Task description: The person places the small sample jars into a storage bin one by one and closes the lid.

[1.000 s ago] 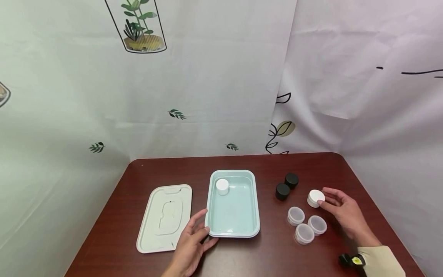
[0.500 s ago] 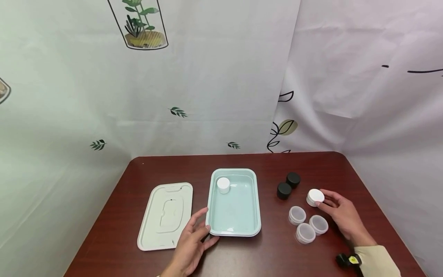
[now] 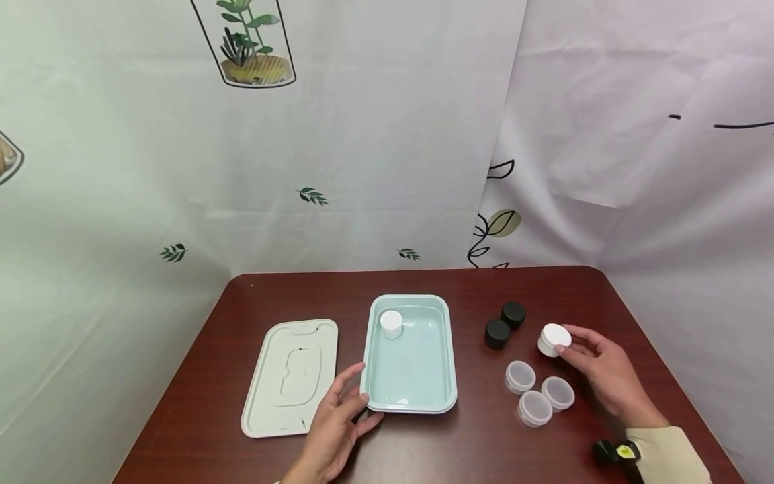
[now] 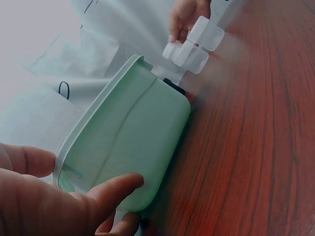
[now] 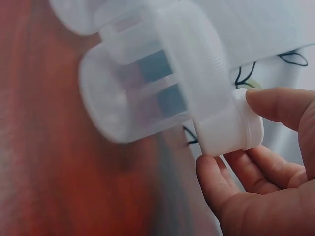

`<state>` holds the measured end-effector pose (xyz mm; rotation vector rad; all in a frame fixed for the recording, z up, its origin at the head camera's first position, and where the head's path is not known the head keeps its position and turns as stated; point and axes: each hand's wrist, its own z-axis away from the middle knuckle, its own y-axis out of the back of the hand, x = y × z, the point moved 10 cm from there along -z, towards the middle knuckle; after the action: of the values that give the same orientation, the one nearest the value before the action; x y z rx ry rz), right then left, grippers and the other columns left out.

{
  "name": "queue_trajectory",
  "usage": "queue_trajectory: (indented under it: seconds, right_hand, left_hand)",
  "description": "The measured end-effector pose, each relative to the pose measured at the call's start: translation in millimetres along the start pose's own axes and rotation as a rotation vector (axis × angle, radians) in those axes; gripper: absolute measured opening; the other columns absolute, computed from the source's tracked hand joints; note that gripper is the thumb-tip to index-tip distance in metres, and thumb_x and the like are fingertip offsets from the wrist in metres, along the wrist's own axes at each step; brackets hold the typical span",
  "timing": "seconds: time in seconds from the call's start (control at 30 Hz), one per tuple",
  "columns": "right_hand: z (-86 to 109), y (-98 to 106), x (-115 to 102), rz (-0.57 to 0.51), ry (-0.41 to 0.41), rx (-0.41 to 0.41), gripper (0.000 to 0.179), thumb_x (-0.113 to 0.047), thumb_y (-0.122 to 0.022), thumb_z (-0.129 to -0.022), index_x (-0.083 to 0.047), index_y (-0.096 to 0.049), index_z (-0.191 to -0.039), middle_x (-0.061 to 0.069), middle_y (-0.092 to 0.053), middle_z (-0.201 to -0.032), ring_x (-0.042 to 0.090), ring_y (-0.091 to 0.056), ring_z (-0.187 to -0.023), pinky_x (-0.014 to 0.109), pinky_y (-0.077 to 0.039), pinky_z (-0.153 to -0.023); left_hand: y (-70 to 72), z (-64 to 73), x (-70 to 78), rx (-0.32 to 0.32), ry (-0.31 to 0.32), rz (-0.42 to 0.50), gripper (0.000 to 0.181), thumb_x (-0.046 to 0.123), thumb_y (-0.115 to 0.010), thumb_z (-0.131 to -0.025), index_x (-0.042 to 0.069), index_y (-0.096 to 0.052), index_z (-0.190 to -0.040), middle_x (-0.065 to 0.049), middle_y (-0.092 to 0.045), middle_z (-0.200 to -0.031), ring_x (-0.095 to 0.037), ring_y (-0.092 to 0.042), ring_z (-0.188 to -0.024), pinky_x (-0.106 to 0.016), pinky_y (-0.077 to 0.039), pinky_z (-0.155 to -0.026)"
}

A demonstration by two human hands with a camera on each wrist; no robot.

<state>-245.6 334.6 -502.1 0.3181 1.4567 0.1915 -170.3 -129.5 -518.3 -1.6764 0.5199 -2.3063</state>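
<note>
Over on the right, the person's right hand (image 3: pixel 601 370) pinches a small white jar (image 3: pixel 551 341), its thumb and fingers only as far apart as the jar is wide, beside three clear jars (image 3: pixel 535 409). The left hand (image 3: pixel 332 427) has its fingers spread loosely, touching the near left corner of the pale green tray (image 3: pixel 405 373), which sits on the counter (image 3: pixel 459 450) holding another white jar (image 3: pixel 391 326).
</note>
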Motion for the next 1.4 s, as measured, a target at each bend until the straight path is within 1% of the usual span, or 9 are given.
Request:
queue_trajectory:
  seconds: [0.17,0.3,0.4,0.57,0.7,0.9,1.0,1.23,1.4]
  right_hand:
    - [-2.8,-2.2,-27.0,0.032,0.065,-0.019,0.064,-0.027,-0.076,-0.100,0.002,-0.049,-0.150,-0.028,-0.063,-0.113,-0.013,-0.064,-0.101,0.016,-0.057,-0.082]
    - [-7.3,-9.5,-45.5,0.060,0.118,-0.046,0.062,-0.028,-0.075,-0.100,-0.003,-0.051,-0.151,-0.024,-0.063,-0.117,-0.004,-0.067,-0.105,0.019,-0.058,-0.083]
    - [-10.0,-17.8,-55.3,0.048,0.139,-0.075,0.062,-0.026,-0.076,-0.099,-0.002,-0.052,-0.151,-0.022,-0.066,-0.118,0.001,-0.070,-0.107,0.020,-0.059,-0.084]
    - [-11.9,-34.6,-70.6,0.015,0.168,-0.132,0.061,-0.023,-0.078,-0.098,0.000,-0.052,-0.149,-0.017,-0.068,-0.120,-0.001,-0.070,-0.107,0.019,-0.058,-0.086]
    - [-13.7,-50.2,-83.8,0.001,0.193,-0.178,0.060,-0.021,-0.079,-0.097,0.000,-0.054,-0.147,-0.010,-0.070,-0.122,0.000,-0.070,-0.107,0.021,-0.059,-0.087]
    - [-15.6,-79.0,-104.1,0.031,0.223,-0.238,0.054,-0.021,-0.082,-0.094,-0.005,-0.061,-0.141,0.010,-0.072,-0.127,0.009,-0.072,-0.108,0.026,-0.060,-0.087]
    - [-14.9,-96.8,-114.2,0.047,0.236,-0.266,0.052,-0.020,-0.083,-0.093,-0.006,-0.063,-0.139,0.016,-0.071,-0.130,0.011,-0.072,-0.108,0.026,-0.059,-0.085]
    - [-11.6,-145.5,-129.9,0.074,0.226,-0.355,0.050,-0.023,-0.085,-0.091,-0.010,-0.066,-0.135,0.013,-0.072,-0.127,0.026,-0.072,-0.111,0.027,-0.059,-0.083]
    - [-12.2,-173.9,-138.4,0.105,0.246,-0.404,0.047,-0.023,-0.085,-0.091,-0.012,-0.067,-0.133,0.009,-0.071,-0.130,0.025,-0.071,-0.117,0.028,-0.060,-0.087]
  left_hand:
    - [0.9,1.0,1.9,0.001,-0.006,-0.003,0.064,0.007,-0.060,-0.104,0.013,-0.034,-0.162,-0.023,-0.047,-0.154,-0.026,-0.059,-0.134,-0.053,-0.054,-0.105]
    - [1.7,1.5,2.2,0.002,-0.002,-0.002,0.064,0.007,-0.060,-0.104,0.013,-0.034,-0.162,-0.023,-0.047,-0.153,-0.026,-0.059,-0.133,-0.053,-0.054,-0.104]
    - [2.2,1.4,1.3,0.001,0.002,-0.002,0.064,0.007,-0.060,-0.104,0.013,-0.034,-0.162,-0.022,-0.048,-0.152,-0.026,-0.060,-0.132,-0.053,-0.054,-0.105]
    - [2.7,1.4,0.7,-0.001,0.002,0.000,0.064,0.007,-0.060,-0.104,0.013,-0.034,-0.162,-0.022,-0.050,-0.149,-0.026,-0.060,-0.131,-0.053,-0.054,-0.105]
    - [2.5,1.5,0.8,-0.002,0.003,0.006,0.065,0.007,-0.060,-0.104,0.013,-0.033,-0.163,-0.021,-0.050,-0.149,-0.026,-0.060,-0.131,-0.053,-0.054,-0.105]
    - [1.9,1.3,0.9,-0.006,0.002,0.004,0.065,0.006,-0.060,-0.104,0.014,-0.034,-0.162,-0.021,-0.050,-0.147,-0.026,-0.061,-0.130,-0.053,-0.054,-0.105]
    - [1.8,0.9,0.5,-0.006,0.002,0.006,0.064,0.006,-0.061,-0.104,0.014,-0.035,-0.162,-0.021,-0.051,-0.145,-0.026,-0.062,-0.129,-0.052,-0.054,-0.104]
    - [1.8,0.9,-1.0,-0.007,0.007,0.006,0.064,0.006,-0.060,-0.104,0.014,-0.034,-0.162,-0.021,-0.051,-0.145,-0.027,-0.062,-0.129,-0.051,-0.054,-0.104]
    - [1.3,2.3,-1.2,-0.010,0.008,0.009,0.065,0.007,-0.060,-0.104,0.014,-0.034,-0.163,-0.021,-0.050,-0.146,-0.026,-0.061,-0.129,-0.051,-0.054,-0.105]
